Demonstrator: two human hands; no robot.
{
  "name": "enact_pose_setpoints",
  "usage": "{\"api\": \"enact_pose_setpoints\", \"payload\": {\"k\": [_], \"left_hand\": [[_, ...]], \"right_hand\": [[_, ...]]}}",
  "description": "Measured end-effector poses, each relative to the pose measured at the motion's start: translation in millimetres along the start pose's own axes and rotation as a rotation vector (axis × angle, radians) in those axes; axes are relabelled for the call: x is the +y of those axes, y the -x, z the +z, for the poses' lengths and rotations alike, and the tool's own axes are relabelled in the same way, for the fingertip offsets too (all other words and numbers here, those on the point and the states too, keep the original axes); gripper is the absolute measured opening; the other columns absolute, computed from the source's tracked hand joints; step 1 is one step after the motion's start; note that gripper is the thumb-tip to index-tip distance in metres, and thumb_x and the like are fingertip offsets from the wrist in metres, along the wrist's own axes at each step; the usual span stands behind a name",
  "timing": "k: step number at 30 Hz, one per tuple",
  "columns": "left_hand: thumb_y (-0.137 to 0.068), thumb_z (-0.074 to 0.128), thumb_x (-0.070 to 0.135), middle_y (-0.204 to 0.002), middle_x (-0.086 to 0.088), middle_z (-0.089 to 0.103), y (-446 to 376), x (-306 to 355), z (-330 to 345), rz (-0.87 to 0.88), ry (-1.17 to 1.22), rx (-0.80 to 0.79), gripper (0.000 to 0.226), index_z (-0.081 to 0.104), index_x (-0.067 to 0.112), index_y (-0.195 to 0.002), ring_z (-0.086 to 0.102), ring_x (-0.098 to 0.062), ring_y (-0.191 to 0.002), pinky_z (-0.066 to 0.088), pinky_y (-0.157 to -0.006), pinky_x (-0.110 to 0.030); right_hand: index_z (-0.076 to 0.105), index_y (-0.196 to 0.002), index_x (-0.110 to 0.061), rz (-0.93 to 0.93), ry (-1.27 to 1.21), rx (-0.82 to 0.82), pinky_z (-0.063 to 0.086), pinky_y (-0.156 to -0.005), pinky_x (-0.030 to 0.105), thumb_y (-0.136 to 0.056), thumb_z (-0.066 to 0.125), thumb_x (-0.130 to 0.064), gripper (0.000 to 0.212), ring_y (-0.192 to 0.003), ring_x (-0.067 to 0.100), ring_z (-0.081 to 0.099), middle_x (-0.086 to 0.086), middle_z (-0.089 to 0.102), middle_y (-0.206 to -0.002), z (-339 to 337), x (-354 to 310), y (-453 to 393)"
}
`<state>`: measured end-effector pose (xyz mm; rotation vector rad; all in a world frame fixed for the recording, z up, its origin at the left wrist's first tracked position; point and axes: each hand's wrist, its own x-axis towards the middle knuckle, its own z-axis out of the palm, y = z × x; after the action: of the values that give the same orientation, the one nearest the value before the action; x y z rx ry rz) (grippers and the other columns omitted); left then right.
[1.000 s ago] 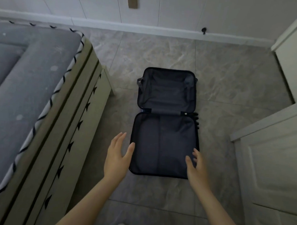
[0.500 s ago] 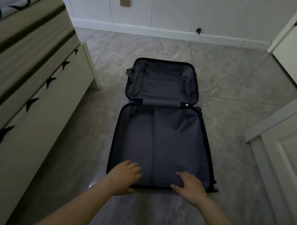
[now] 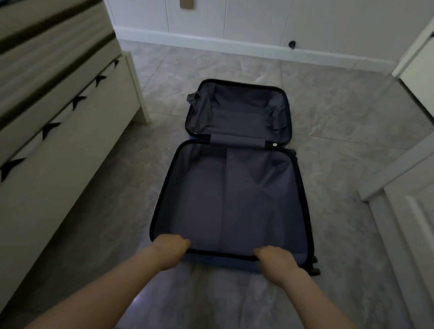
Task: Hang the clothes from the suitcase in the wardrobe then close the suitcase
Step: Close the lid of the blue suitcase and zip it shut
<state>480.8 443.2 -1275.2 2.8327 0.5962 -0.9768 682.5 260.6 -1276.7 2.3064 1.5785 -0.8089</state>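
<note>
The bed flanks the tiled floor where the suitcase lies open, both halves bare of clothes — hanging looks done, closing remains; left hand and right hand grip its near rim, fingers curled under — fingertips hidden; the wardrobe's inside is out of view.

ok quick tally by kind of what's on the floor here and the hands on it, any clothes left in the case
suitcase: 1, open flat, both halves showing only lining
clothes in the suitcase: 0 visible
hands: 2, left hand and right hand, both gripping the near rim
bed: 1, beside the suitcase
total: 4
</note>
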Motion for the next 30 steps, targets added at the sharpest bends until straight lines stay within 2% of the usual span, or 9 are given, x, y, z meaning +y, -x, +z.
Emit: {"api": "enact_pose_setpoints", "payload": {"k": [3, 7, 12, 15, 17, 21, 23, 27, 30], "left_hand": [[-0.095, 0.046, 0.033, -0.112, -0.012, 0.062, 15.6, -24.0, -35.4, 0.013, 0.066, 0.091, 0.030, 0.055, 0.009, -0.112, 0.058, -0.028, -0.103, 0.044, -0.081, -0.037], [-0.094, 0.041, 0.049, -0.098, 0.000, 0.066, 47.8, -44.7, -71.9, -0.002, 0.194, 0.354, 0.033, 0.058, 0.022, -0.102, 0.060, -0.018, -0.088, 0.043, -0.070, -0.031], [-0.085, 0.042, 0.065, -0.066, 0.004, 0.061, 81.0, -55.9, -135.6, -0.128, 0.257, 0.753, 0.048, 0.058, 0.021, -0.074, 0.054, -0.012, -0.059, 0.027, -0.050, -0.023], [-0.077, 0.043, 0.074, -0.055, 0.000, 0.057, 98.4, -62.9, -181.2, -0.214, 0.313, 0.845, 0.061, 0.060, 0.016, -0.064, 0.051, -0.012, -0.050, 0.035, -0.047, -0.029], [-0.073, 0.040, 0.078, -0.047, 0.001, 0.049, 110.8, -65.7, -214.5, -0.224, 0.323, 0.885, 0.065, 0.049, 0.016, -0.053, 0.044, -0.011, -0.043, 0.030, -0.043, -0.030], [-0.070, 0.039, 0.081, -0.041, 0.005, 0.040, 138.3, -69.7, -284.3, -0.223, 0.324, 0.856, 0.066, 0.039, 0.019, -0.046, 0.039, -0.010, -0.040, 0.027, -0.041, -0.025], [-0.067, 0.041, 0.082, -0.041, 0.007, 0.038, 149.7, -72.7, -312.9, -0.192, 0.416, 0.766, 0.066, 0.039, 0.020, -0.046, 0.037, -0.010, -0.040, 0.029, -0.044, -0.025], [-0.070, 0.045, 0.079, -0.048, 0.005, 0.047, 158.2, -80.3, -343.5, -0.114, 0.584, 0.489, 0.064, 0.049, 0.017, -0.052, 0.042, -0.009, -0.044, 0.037, -0.054, -0.023], [-0.073, 0.045, 0.078, -0.059, 0.013, 0.062, 145.9, -86.0, -339.1, -0.128, 0.603, 0.335, 0.059, 0.064, 0.024, -0.059, 0.058, -0.003, -0.057, 0.042, -0.059, -0.020]], "right_hand": [[0.059, -0.102, -0.014, -0.026, -0.156, 0.060, 0.042, -0.064, 0.028, -0.096, 0.045, -0.026, 0.019, -0.095, 0.021, 0.059, 0.003, 0.063, -0.105, -32.4, 8.7, 11.7], [0.063, -0.103, -0.027, -0.023, -0.309, 0.265, 0.045, -0.074, 0.028, -0.090, 0.053, -0.042, 0.021, -0.099, 0.014, 0.061, -0.009, 0.067, -0.105, -77.6, 20.5, 35.2], [0.064, -0.103, -0.031, -0.118, -0.173, 0.668, 0.047, -0.065, 0.028, -0.085, 0.056, -0.048, 0.026, -0.089, 0.017, 0.065, -0.007, 0.071, -0.096, -152.9, 14.3, 58.8], [0.059, -0.100, -0.030, -0.182, -0.054, 0.730, 0.040, -0.054, 0.026, -0.087, 0.048, -0.055, 0.030, -0.078, 0.016, 0.064, -0.006, 0.068, -0.086, -203.0, 8.6, 76.6], [0.060, -0.095, -0.030, -0.176, -0.044, 0.762, 0.032, -0.049, 0.021, -0.086, 0.048, -0.056, 0.030, -0.070, 0.014, 0.060, -0.007, 0.067, -0.081, -236.7, 8.1, 91.0], [0.061, -0.079, -0.031, -0.161, -0.114, 0.765, 0.033, -0.052, 0.019, -0.085, 0.053, -0.052, 0.023, -0.064, 0.009, 0.053, -0.012, 0.061, -0.071, -306.7, 11.0, 120.7], [0.058, -0.066, -0.029, -0.170, -0.199, 0.644, 0.034, -0.055, 0.021, -0.086, 0.054, -0.047, 0.027, -0.062, 0.007, 0.053, -0.012, 0.058, -0.065, -334.9, 11.1, 129.9], [0.061, -0.074, -0.004, -0.189, -0.373, 0.375, 0.034, -0.061, 0.028, -0.090, 0.056, -0.039, 0.039, -0.061, 0.013, 0.048, 0.000, 0.054, -0.066, -366.7, 13.6, 128.5], [0.058, -0.051, -0.019, -0.205, -0.546, 0.186, 0.034, -0.054, 0.016, -0.089, 0.058, -0.035, 0.041, -0.050, 0.005, 0.045, -0.012, 0.050, -0.052, -364.5, 15.3, 112.5]]}}
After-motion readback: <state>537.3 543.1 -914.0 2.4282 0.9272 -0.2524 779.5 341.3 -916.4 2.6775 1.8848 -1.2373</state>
